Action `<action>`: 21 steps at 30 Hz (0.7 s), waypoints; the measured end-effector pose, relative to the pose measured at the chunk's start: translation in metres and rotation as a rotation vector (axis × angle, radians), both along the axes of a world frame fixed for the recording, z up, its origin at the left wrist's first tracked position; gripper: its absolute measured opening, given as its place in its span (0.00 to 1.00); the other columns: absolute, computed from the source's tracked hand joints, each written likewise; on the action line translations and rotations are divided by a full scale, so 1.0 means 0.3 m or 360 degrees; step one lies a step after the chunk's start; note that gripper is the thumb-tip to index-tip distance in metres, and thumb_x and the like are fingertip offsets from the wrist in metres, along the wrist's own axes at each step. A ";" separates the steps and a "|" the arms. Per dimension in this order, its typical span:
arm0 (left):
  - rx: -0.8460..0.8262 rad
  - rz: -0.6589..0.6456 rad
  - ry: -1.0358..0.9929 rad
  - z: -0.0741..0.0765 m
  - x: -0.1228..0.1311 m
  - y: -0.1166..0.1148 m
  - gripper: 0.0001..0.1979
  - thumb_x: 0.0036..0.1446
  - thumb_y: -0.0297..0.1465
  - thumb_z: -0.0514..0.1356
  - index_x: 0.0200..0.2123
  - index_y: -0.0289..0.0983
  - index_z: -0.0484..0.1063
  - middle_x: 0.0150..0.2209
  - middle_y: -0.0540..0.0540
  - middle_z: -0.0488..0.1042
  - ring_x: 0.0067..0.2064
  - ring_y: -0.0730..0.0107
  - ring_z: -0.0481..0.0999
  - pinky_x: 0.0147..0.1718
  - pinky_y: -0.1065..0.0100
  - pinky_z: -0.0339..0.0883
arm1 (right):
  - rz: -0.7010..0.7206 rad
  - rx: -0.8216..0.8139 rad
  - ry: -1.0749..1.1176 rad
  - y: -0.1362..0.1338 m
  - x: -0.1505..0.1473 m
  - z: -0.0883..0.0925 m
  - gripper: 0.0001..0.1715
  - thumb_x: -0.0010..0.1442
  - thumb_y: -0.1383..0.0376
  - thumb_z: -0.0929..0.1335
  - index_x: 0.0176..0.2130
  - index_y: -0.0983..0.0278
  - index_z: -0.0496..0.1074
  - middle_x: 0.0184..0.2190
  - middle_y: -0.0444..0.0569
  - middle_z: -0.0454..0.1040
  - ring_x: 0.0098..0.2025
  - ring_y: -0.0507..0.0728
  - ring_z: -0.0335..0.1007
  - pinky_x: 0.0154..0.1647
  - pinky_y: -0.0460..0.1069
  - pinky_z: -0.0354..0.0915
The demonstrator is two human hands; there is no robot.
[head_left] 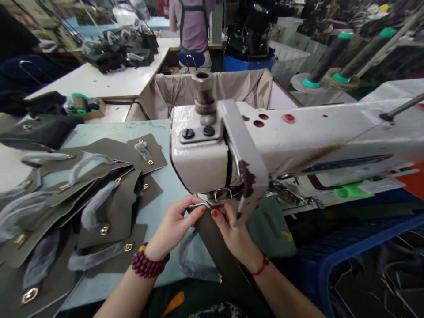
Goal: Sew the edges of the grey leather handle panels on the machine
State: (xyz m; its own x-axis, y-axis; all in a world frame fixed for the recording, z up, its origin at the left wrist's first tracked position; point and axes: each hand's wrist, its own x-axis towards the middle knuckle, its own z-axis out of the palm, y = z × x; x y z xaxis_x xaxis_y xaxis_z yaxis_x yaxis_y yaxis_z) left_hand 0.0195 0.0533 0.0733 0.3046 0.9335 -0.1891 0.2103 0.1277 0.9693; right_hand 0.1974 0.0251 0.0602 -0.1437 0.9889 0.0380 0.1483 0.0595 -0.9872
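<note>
Two grips, left hand [172, 230] and right hand [232, 235], pinch a flat matte panel [214, 252].

Pale blue worktop [145, 127]. The left half is covered by a loose overlapping spread of dark flat leather pieces [109, 207], each with a gold clasp [104, 229], several with clear plastic wrap [96, 201]. White sewing machine [298, 141] stands on the right side. Dark strip [218, 247] lies under its head, running to the front edge. Behind it is a second, white worktop [109, 81] carrying a heap of black bags [122, 48].
</note>
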 end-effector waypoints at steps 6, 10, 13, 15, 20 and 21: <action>0.0062 -0.0041 -0.0036 0.003 0.014 0.009 0.10 0.60 0.37 0.58 0.39 0.38 0.73 0.40 0.45 0.76 0.43 0.64 0.72 0.43 0.67 0.66 | -0.0044 0.0089 0.0083 -0.002 -0.016 -0.011 0.10 0.67 0.62 0.61 0.47 0.62 0.66 0.42 0.48 0.74 0.46 0.53 0.71 0.48 0.45 0.66; 0.0054 -0.0029 -0.0046 0.001 0.015 0.004 0.09 0.60 0.37 0.58 0.39 0.38 0.72 0.40 0.45 0.76 0.44 0.65 0.72 0.44 0.67 0.65 | -0.0068 0.0127 0.0069 -0.002 -0.019 -0.018 0.11 0.67 0.62 0.62 0.48 0.61 0.67 0.44 0.48 0.74 0.47 0.53 0.71 0.49 0.46 0.66; 0.0055 0.0001 -0.0036 -0.005 0.016 0.000 0.10 0.60 0.37 0.59 0.40 0.37 0.73 0.40 0.45 0.76 0.44 0.64 0.72 0.43 0.67 0.66 | -0.0112 0.0140 0.0016 -0.002 -0.016 -0.018 0.11 0.67 0.62 0.62 0.47 0.62 0.68 0.44 0.49 0.74 0.47 0.54 0.71 0.49 0.46 0.66; 0.0072 0.0014 -0.0040 -0.010 0.017 -0.001 0.09 0.60 0.37 0.59 0.40 0.38 0.73 0.40 0.45 0.76 0.43 0.64 0.73 0.42 0.67 0.66 | -0.0118 0.0153 -0.0007 0.000 -0.015 -0.015 0.11 0.67 0.63 0.62 0.47 0.61 0.68 0.43 0.48 0.75 0.46 0.54 0.71 0.49 0.46 0.66; 0.0156 0.0020 -0.0061 -0.019 0.018 0.001 0.08 0.60 0.35 0.59 0.39 0.39 0.73 0.39 0.47 0.75 0.42 0.67 0.73 0.43 0.68 0.66 | -0.0109 0.0192 -0.0048 0.006 -0.011 -0.008 0.10 0.67 0.63 0.62 0.45 0.61 0.70 0.41 0.47 0.75 0.44 0.53 0.72 0.46 0.45 0.66; 0.0180 0.0029 -0.0060 -0.020 0.017 0.002 0.08 0.60 0.35 0.59 0.39 0.39 0.74 0.39 0.48 0.75 0.42 0.67 0.73 0.43 0.68 0.66 | -0.0118 0.0192 -0.0069 0.008 -0.009 -0.007 0.10 0.67 0.63 0.62 0.44 0.61 0.70 0.40 0.48 0.75 0.43 0.53 0.72 0.45 0.45 0.66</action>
State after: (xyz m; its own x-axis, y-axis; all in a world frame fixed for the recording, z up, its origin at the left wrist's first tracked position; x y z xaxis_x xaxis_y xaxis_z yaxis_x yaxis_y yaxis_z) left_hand 0.0247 0.0539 0.0674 0.2926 0.9536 -0.0711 0.1719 0.0207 0.9849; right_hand 0.1948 0.0275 0.0580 -0.0747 0.9854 0.1528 0.1988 0.1649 -0.9661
